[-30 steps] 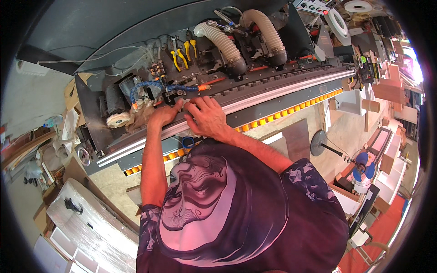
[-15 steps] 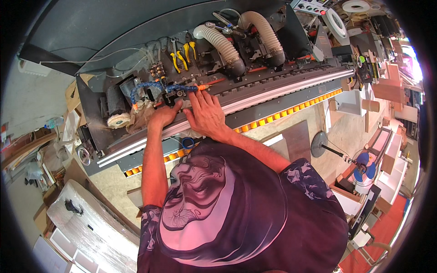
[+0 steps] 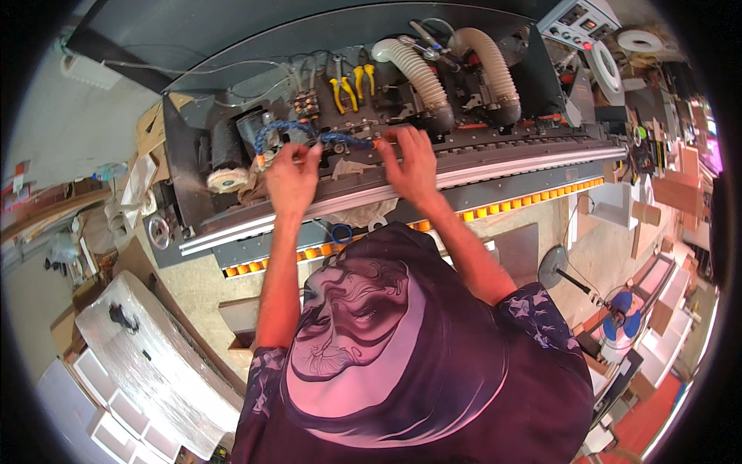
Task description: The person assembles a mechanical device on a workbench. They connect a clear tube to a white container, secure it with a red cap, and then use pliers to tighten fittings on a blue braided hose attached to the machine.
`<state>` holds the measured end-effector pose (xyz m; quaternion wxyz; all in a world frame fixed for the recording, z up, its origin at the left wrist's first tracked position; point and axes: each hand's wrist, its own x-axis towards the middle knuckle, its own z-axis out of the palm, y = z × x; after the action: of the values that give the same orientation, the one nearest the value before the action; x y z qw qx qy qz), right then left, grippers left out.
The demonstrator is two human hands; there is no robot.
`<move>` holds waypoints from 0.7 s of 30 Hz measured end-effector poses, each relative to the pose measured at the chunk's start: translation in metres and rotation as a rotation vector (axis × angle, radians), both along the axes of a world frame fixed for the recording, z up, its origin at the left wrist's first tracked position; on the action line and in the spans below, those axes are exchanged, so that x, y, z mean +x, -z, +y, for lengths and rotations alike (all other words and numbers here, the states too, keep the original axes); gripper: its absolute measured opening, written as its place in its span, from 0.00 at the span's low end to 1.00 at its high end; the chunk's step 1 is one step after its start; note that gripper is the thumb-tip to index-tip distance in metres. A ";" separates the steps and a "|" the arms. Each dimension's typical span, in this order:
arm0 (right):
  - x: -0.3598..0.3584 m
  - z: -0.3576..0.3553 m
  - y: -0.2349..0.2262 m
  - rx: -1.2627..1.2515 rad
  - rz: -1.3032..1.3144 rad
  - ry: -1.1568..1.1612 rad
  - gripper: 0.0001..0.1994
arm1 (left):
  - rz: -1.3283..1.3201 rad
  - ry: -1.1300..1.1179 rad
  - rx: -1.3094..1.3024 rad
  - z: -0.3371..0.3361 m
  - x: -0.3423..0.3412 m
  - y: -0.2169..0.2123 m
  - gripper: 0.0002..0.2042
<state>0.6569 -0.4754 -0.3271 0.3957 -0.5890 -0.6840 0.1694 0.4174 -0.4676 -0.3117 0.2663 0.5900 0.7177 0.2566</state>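
Note:
A blue jointed hose (image 3: 348, 140) with an orange nozzle (image 3: 376, 145) runs along the machine bed. My right hand (image 3: 413, 166) is at that nozzle, its thumb and fingers closed about the tip. Farther left, my left hand (image 3: 292, 182) has bent fingers beside a second blue jointed hose (image 3: 267, 133) and its orange tip (image 3: 260, 159). Whatever those left fingers hold, if anything, is hidden. Between the hands lies a pale crumpled scrap (image 3: 352, 168) on the dark bed.
Yellow-handled pliers (image 3: 343, 96) lie behind the hoses. Two ribbed ducts (image 3: 417, 73) rise at the machine's right half. A pale rail (image 3: 340, 203) and yellow rollers (image 3: 495, 209) line the front edge. A round pad (image 3: 227, 182) sits at the left; a fan (image 3: 622, 317) stands right.
My hands have moved apart from being close together on the bed: the left to the second hose, the right to the orange nozzle. The pale scrap now shows between them. The view has shifted.

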 end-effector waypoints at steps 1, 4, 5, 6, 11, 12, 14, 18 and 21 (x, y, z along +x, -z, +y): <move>0.008 0.010 -0.001 -0.031 0.003 -0.103 0.09 | -0.134 -0.008 0.059 0.000 0.011 -0.003 0.18; 0.026 0.036 0.011 -0.232 0.081 -0.419 0.15 | -0.367 0.087 0.147 0.007 0.033 -0.007 0.18; 0.027 0.041 0.014 -0.315 0.114 -0.484 0.17 | -0.416 0.100 0.152 0.009 0.038 0.000 0.17; 0.029 0.046 0.016 -0.399 0.147 -0.547 0.19 | -0.465 0.114 0.156 0.013 0.041 0.008 0.17; 0.037 0.068 0.004 -0.712 0.093 -0.705 0.24 | -0.481 0.105 0.104 0.017 0.043 0.026 0.17; 0.037 0.070 0.005 -0.719 0.079 -0.740 0.24 | -0.443 0.126 0.150 0.020 0.040 0.032 0.17; 0.037 0.072 0.011 -0.724 0.083 -0.752 0.23 | -0.388 0.146 0.177 0.021 0.042 0.032 0.19; 0.040 0.073 0.016 -0.729 0.056 -0.790 0.22 | -0.328 0.126 0.113 0.016 0.046 0.024 0.22; 0.038 0.069 0.024 -0.709 0.049 -0.764 0.20 | -0.303 0.114 0.142 0.017 0.046 0.025 0.23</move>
<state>0.6950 -0.4065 -0.3515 0.0975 -0.3910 -0.7414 0.5366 0.4638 -0.4510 -0.3367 0.3430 0.6019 0.6148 0.3771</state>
